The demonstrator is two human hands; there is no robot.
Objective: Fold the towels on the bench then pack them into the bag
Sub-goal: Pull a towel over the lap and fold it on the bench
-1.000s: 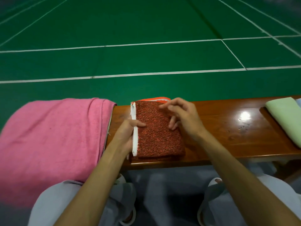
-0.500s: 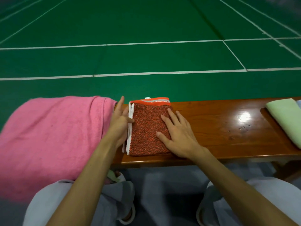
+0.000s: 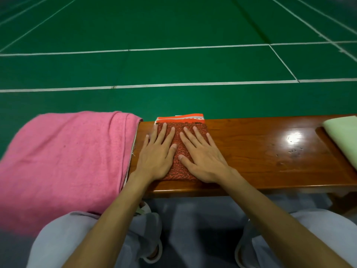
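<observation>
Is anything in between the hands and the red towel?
No. The left hand and the right hand both lie flat, fingers straight, right on the folded red towel on the wooden bench, with nothing between. The bag is not in view, so the way to it cannot be judged.

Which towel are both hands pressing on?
The folded red-orange towel in the middle; the pink towel to its left and the pale green towel far right lie aside.

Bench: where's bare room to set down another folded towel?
Free: the bare bench stretch between the red towel and the light green towel. Crowded at left: left hand and right hand flat on the red towel, narrow strip to the pink towel.
</observation>
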